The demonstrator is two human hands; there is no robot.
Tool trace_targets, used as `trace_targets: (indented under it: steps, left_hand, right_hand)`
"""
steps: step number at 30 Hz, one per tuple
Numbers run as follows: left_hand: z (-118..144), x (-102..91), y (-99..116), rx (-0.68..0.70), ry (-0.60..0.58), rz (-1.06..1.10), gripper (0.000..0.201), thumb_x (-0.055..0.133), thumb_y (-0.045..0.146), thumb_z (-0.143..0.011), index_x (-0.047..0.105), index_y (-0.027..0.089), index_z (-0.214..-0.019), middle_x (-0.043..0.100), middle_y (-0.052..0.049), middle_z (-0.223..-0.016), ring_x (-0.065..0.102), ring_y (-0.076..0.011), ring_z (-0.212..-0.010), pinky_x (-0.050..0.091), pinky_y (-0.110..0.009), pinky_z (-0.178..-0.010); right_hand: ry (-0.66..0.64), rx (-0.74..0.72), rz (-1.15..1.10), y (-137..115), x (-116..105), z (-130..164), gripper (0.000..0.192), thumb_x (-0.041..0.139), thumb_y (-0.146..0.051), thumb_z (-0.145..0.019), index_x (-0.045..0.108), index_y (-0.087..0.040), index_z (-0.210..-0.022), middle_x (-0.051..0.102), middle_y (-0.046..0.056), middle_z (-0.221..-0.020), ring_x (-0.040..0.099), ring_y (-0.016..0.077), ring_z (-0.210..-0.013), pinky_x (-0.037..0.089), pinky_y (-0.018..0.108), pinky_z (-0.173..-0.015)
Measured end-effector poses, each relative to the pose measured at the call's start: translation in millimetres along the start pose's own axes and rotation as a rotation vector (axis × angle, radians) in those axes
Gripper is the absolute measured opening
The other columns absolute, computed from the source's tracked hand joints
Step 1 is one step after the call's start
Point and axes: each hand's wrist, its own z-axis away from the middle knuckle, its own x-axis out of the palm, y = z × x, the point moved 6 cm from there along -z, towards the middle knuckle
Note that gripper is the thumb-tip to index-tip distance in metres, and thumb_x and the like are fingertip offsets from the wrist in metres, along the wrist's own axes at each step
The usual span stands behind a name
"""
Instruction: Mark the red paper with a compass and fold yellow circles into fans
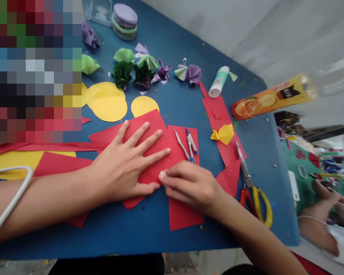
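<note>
My left hand (123, 168) lies flat with fingers spread, pressing a folded piece of red paper (154, 168) onto the table. At the paper's lower right edge, the thumb and fingers of my right hand (192, 183) are pinched together on it. Another red sheet (186, 217) lies partly beneath my right hand. Just beyond that hand, a drawing compass (189, 147) rests on red paper. Scissors (249, 181) with red and yellow handles lie to the right, beside red paper strips (218, 110) and a small folded yellow piece (225, 133).
Yellow paper circles (109, 103) and crumpled green and purple paper flowers (143, 72) lie farther back on the blue table (186, 110). A glue stick (219, 81) and an orange drink bottle (271, 95) are at the right. Another person's arm (318, 229) shows beyond the table's right edge.
</note>
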Motion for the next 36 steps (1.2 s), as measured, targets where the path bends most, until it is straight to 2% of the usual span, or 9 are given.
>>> trace_targets:
  steps: [10, 14, 17, 20, 23, 26, 30, 33, 36]
  left_hand:
    - [0.7, -1.2, 1.4, -0.004, -0.006, -0.015, 0.066, 0.044, 0.066, -0.083, 0.037, 0.032, -0.140, 0.026, -0.006, -0.152, 0.017, -0.0372, -0.140, 0.009, -0.063, -0.109]
    - [0.7, 0.5, 1.4, 0.002, 0.004, -0.022, 0.069, 0.046, 0.067, -0.081, 0.037, 0.032, -0.140, 0.024, -0.008, -0.152, 0.017, -0.0376, -0.140, 0.009, -0.064, -0.109]
    - [0.8, 2.3, 0.4, -0.006, 0.010, -0.026, 0.068, 0.043, 0.068, -0.082, 0.037, 0.033, -0.140, 0.026, -0.006, -0.152, 0.018, -0.0376, -0.140, 0.008, -0.063, -0.109]
    - [1.3, 2.4, 0.4, 0.012, 0.054, -0.029, 0.070, 0.044, 0.069, -0.080, 0.036, 0.034, -0.140, 0.025, -0.007, -0.152, 0.018, -0.0376, -0.140, 0.009, -0.063, -0.109]
    - [1.4, 3.4, -0.2, 0.018, 0.063, -0.025, 0.070, 0.044, 0.069, -0.080, 0.036, 0.034, -0.140, 0.025, -0.008, -0.152, 0.018, -0.0368, -0.140, 0.010, -0.063, -0.109]
    - [1.5, 3.6, -0.1, 0.021, 0.061, -0.026, 0.070, 0.045, 0.069, -0.080, 0.035, 0.034, -0.141, 0.024, -0.007, -0.152, 0.019, -0.0366, -0.140, 0.010, -0.063, -0.110]
    - [1.3, 3.6, 0.3, 0.013, 0.060, -0.028, 0.071, 0.045, 0.069, -0.080, 0.036, 0.033, -0.140, 0.025, -0.007, -0.152, 0.019, -0.0372, -0.140, 0.011, -0.063, -0.109]
    - [0.6, 3.8, 0.6, 0.008, 0.049, -0.029, 0.071, 0.046, 0.070, -0.079, 0.037, 0.033, -0.140, 0.026, -0.007, -0.151, 0.020, -0.0374, -0.139, 0.011, -0.063, -0.109]
    - [-0.2, 2.7, 0.6, 0.001, 0.048, -0.024, 0.071, 0.046, 0.069, -0.079, 0.036, 0.034, -0.140, 0.026, -0.007, -0.151, 0.019, -0.0371, -0.140, 0.012, -0.064, -0.109]
  right_hand:
    - [0.041, 0.099, 0.081, 0.6, -3.5, 3.5, 0.010, 0.056, -0.016, -0.087, 0.065, -0.014, -0.083, 0.065, 0.006, -0.075, 0.060, 0.0137, -0.069, 0.051, 0.025, -0.063]
    - [-0.013, 0.074, -0.010, -2.8, -1.2, 4.9, 0.012, 0.054, -0.016, -0.088, 0.065, -0.016, -0.084, 0.064, 0.004, -0.073, 0.058, 0.0117, -0.066, 0.050, 0.022, -0.060]
    - [0.041, 0.138, 0.053, 0.7, -4.9, 6.6, 0.008, 0.058, -0.014, -0.085, 0.065, -0.014, -0.082, 0.065, 0.006, -0.075, 0.059, 0.0135, -0.068, 0.050, 0.024, -0.063]
    - [-0.006, 0.095, -0.008, -1.4, -1.5, 8.1, 0.009, 0.056, -0.014, -0.086, 0.065, -0.014, -0.082, 0.063, 0.005, -0.073, 0.058, 0.0128, -0.066, 0.049, 0.023, -0.061]
    - [0.036, 0.162, 0.081, 2.7, -4.9, 10.4, 0.008, 0.057, -0.013, -0.085, 0.065, -0.014, -0.082, 0.063, 0.006, -0.075, 0.058, 0.0143, -0.068, 0.049, 0.026, -0.062]
    - [-0.034, 0.118, 0.018, -0.6, -1.4, 10.9, 0.011, 0.055, -0.015, -0.087, 0.064, -0.016, -0.082, 0.063, 0.003, -0.072, 0.057, 0.0122, -0.065, 0.049, 0.024, -0.059]
    - [0.015, 0.179, 0.092, 1.8, -6.7, 11.3, 0.010, 0.057, -0.013, -0.085, 0.064, -0.016, -0.078, 0.064, 0.005, -0.073, 0.059, 0.0136, -0.067, 0.049, 0.025, -0.061]
    - [-0.047, 0.147, 0.030, -1.1, -3.8, 10.9, 0.013, 0.054, -0.015, -0.087, 0.064, -0.016, -0.078, 0.063, 0.003, -0.070, 0.057, 0.0121, -0.062, 0.048, 0.024, -0.057]
    - [-0.005, 0.192, 0.094, 1.1, -8.0, 11.3, 0.013, 0.056, -0.013, -0.085, 0.062, -0.017, -0.074, 0.063, 0.004, -0.070, 0.056, 0.0127, -0.064, 0.048, 0.025, -0.059]
